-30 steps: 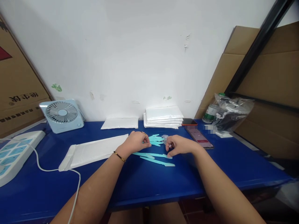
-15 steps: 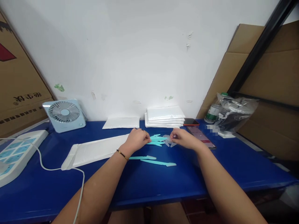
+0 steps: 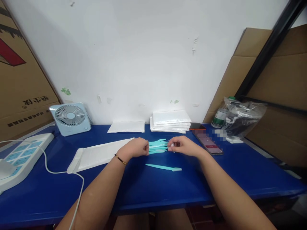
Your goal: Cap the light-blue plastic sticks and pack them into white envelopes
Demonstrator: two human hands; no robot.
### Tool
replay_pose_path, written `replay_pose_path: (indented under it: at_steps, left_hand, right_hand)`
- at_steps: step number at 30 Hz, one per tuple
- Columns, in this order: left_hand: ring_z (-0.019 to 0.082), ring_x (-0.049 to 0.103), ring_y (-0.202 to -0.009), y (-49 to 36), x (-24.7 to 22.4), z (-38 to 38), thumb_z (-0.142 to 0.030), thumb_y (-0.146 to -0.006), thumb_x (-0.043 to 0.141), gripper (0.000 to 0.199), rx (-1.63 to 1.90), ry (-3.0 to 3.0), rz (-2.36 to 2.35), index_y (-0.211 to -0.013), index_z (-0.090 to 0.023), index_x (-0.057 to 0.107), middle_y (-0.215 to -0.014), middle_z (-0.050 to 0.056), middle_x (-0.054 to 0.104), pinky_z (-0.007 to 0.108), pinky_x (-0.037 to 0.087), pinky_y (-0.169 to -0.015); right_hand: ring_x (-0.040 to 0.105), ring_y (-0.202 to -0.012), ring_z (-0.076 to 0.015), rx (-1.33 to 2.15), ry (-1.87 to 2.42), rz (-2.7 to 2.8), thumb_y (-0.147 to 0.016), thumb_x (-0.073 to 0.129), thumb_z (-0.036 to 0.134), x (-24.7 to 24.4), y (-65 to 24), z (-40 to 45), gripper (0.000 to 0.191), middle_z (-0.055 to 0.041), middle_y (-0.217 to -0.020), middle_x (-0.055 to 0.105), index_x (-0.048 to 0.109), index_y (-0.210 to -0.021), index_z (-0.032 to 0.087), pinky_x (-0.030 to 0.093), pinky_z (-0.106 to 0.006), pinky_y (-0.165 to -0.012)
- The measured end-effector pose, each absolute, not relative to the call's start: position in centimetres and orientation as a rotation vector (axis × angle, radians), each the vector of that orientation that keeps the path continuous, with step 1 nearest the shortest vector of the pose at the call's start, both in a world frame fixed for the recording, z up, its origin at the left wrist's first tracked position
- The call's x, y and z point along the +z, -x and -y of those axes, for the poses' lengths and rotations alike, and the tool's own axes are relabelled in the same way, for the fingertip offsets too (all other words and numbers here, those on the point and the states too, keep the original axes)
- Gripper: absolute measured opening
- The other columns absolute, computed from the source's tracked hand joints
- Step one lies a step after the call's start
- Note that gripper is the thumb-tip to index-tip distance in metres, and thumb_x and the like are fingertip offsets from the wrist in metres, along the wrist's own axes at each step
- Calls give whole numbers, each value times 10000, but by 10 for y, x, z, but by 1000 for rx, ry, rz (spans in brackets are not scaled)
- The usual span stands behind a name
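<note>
Several turquoise sticks [image 3: 157, 145] with blade-like ends lie bunched between my hands on the blue table [image 3: 163, 188]. My left hand [image 3: 139, 147] is closed at the bunch's left end, fingers wrapped round the stick ends. At the right end, my right hand [image 3: 178, 146] is closed on small translucent pieces, partly hidden by its fingers. One separate turquoise stick [image 3: 163, 167] lies nearer the front edge, touched by neither hand. A long white padded envelope [image 3: 99, 155] lies left of my left hand, its flap end pointing left.
Behind stand a stack of white envelopes [image 3: 170, 121] and a single envelope [image 3: 126, 126]. A phone [image 3: 208, 142] and a bagged item [image 3: 244, 118] are at the right. At the left are a fan [image 3: 71, 118], a power strip [image 3: 22, 159] and a white cable [image 3: 82, 188] crossing my forearm.
One of the two separate sticks has left the front spot. My left hand has moved slightly left and down, now closed at the bunch's end. The translucent pieces are mostly hidden at my right hand.
</note>
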State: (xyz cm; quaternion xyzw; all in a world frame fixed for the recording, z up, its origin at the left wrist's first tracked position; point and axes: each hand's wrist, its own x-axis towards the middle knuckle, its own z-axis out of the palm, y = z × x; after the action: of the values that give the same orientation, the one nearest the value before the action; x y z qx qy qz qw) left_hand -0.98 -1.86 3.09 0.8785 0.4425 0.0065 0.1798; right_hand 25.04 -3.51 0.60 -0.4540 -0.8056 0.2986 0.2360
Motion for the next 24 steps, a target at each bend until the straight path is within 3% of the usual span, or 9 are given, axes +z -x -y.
replay_pose_path:
  at_steps: [4, 9, 12, 14, 17, 21, 24]
  left_hand:
    - [136, 568, -672, -2, 26, 17, -271, -773, 534, 91, 298, -2587, -1159, -775, -215, 605, -749, -12, 653, 221, 339, -548]
    - [156, 578, -722, -11, 16, 7, -263, -811, 505, 116, 339, -2681, -1227, -805, -211, 609, -772, 1, 658, 244, 351, -617]
    - [180, 580, -809, -11, 14, 4, -312, -784, 556, 147, 363, -2688, -1274, -867, -211, 623, -844, 18, 657, 259, 371, -668]
    - [202, 569, -880, -12, 17, 10, -411, -748, 602, 268, 400, -2695, -1225, -926, -212, 628, -926, 36, 642, 270, 386, -706]
    - [193, 574, -858, -17, 20, 28, -528, -703, 620, 393, 273, -2674, -1000, -952, -224, 636, -963, 36, 626, 255, 396, -663]
    - [156, 577, -717, -29, 15, 48, -401, -723, 643, 197, -1, -2646, -905, -814, -227, 640, -776, -6, 649, 235, 353, -554]
    - [161, 582, -708, -32, 12, 47, -330, -784, 573, 133, 77, -2638, -1033, -753, -211, 623, -751, 4, 659, 242, 351, -563]
  right_hand:
    - [500, -540, -110, 861, 1241, 2188, -734, 633, 456, 0, -240, 34, 314, 7, -606, 586, 678, -849, 167, 368, -217, -497]
    - [494, -485, -106, 909, 1300, 2076, -763, 582, 469, -5, -255, 24, 339, -6, -544, 579, 657, -704, 143, 367, -221, -472]
    - [503, -510, -118, 757, 1436, 2006, -714, 625, 474, -4, -268, 18, 341, -19, -581, 605, 685, -767, 142, 363, -228, -475]
    - [516, -553, -131, 585, 1514, 1981, -678, 659, 458, -1, -272, 18, 351, -27, -642, 630, 701, -850, 155, 375, -236, -503]
    - [523, -589, -138, 492, 1519, 1983, -699, 637, 438, 6, -273, 22, 312, -36, -697, 646, 703, -837, 165, 392, -244, -533]
    - [535, -591, -136, 738, 1409, 2084, -739, 602, 440, 16, -272, 30, 305, -39, -665, 643, 690, -767, 149, 410, -244, -542]
    - [566, -635, -142, 970, 1283, 2098, -733, 622, 458, 20, -270, 34, 333, -49, -720, 658, 685, -810, 140, 445, -249, -576]
